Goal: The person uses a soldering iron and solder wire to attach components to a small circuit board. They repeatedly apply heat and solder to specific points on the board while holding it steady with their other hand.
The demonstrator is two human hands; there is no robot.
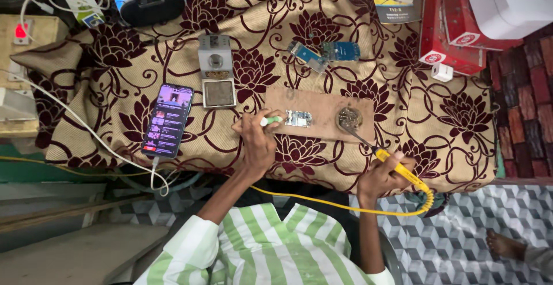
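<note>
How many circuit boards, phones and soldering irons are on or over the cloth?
Circuit boards: 3 – one on the wooden board, two above it
Phones: 1
Soldering irons: 1
Total: 5

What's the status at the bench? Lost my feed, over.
Left hand pinning small circuit board with a green-tipped tool. Right hand gripping yellow soldering iron, tip in round tin. Wooden board unobstructed.
</note>
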